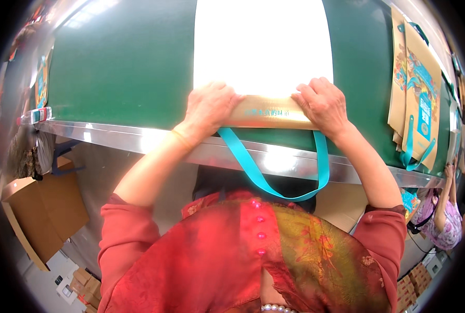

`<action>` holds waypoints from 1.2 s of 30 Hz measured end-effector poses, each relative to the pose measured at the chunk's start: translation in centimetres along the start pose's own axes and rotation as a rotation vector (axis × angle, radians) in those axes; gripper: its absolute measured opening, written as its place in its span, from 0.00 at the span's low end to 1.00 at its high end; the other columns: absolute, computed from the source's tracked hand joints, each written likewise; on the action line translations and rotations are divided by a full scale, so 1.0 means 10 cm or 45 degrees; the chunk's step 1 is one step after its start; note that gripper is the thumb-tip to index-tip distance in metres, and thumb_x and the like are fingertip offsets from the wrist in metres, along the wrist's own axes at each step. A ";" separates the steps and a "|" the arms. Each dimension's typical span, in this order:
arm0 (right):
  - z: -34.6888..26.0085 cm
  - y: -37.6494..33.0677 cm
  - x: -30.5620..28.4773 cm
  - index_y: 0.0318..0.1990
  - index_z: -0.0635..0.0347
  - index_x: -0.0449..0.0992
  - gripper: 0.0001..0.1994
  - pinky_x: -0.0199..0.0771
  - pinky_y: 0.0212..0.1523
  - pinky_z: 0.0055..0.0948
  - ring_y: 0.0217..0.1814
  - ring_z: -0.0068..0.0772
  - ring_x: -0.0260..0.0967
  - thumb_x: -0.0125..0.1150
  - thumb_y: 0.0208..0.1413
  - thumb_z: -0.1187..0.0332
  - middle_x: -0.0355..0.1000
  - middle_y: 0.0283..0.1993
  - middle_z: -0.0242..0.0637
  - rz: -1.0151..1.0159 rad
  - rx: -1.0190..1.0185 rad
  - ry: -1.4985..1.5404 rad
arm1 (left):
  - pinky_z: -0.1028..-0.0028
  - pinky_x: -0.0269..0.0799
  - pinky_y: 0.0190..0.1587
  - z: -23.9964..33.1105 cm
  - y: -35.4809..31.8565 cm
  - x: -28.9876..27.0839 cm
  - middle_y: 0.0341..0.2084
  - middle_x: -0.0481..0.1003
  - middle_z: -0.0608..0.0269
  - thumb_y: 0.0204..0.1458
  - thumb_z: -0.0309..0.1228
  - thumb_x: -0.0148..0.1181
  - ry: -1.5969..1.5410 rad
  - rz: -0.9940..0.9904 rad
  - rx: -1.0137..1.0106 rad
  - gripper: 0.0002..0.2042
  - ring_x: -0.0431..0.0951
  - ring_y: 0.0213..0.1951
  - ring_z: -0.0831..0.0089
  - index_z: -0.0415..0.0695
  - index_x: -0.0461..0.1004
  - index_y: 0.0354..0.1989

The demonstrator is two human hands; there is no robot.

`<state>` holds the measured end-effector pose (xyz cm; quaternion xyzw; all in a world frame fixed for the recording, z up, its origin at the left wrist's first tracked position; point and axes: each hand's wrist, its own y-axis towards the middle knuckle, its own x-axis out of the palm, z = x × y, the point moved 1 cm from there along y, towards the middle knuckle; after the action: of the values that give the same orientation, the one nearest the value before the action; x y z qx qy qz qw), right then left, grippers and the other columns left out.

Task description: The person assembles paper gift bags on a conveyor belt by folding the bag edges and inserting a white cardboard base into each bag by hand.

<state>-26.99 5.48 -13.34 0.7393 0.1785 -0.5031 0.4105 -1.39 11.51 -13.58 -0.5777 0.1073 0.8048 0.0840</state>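
A large white sheet of a paper bag (263,47) lies flat on a green tabletop (122,68), its upper part glaring bright. Along its near edge runs a gold folded band (269,120) with small teal print. My left hand (211,107) is closed on the band's left end, fingers curled and thumb pointing inward. At the right end, my right hand (322,104) grips the same fold, fingers bent over it. From under the band a teal ribbon handle (253,175) hangs in a loop past the table's front edge.
Several finished-looking kraft paper bags (418,94) with teal handles lie stacked on the right. A shiny metal rim (232,151) borders the table front. An open cardboard box (49,208) stands at lower left. Far right, another person (441,219) reaches toward the table.
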 end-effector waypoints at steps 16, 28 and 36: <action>-0.09 -0.20 0.16 0.58 0.53 0.66 0.31 0.38 0.66 0.62 0.71 0.58 0.41 0.54 0.51 0.43 0.51 0.66 0.51 -0.409 -0.022 0.040 | 0.34 0.36 0.61 0.05 0.07 0.30 0.67 0.49 0.45 0.47 0.69 0.38 0.139 -0.198 0.354 0.45 0.44 0.69 0.49 0.44 0.55 0.65; 0.88 0.63 0.13 0.53 0.66 0.69 0.27 0.66 0.54 0.38 0.53 0.48 0.67 0.63 0.49 0.57 0.67 0.54 0.46 0.213 1.316 0.337 | 0.34 0.39 0.61 0.05 0.09 0.09 0.64 0.54 0.49 0.40 0.67 0.53 0.035 -0.161 0.596 0.47 0.47 0.67 0.48 0.43 0.57 0.63; 1.50 0.79 0.39 0.27 0.65 0.70 0.09 0.70 0.26 0.32 0.27 0.35 0.68 0.63 0.49 0.69 0.70 0.27 0.41 0.430 1.322 1.598 | 0.37 0.41 0.62 -0.24 0.37 -0.33 0.60 0.59 0.52 0.40 0.57 0.61 0.566 0.040 0.774 0.37 0.52 0.66 0.51 0.50 0.65 0.59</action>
<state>-28.92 -11.68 -15.76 0.9947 0.0062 0.0526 -0.0886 0.93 7.24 -10.90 -0.6853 0.3658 0.5922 0.2141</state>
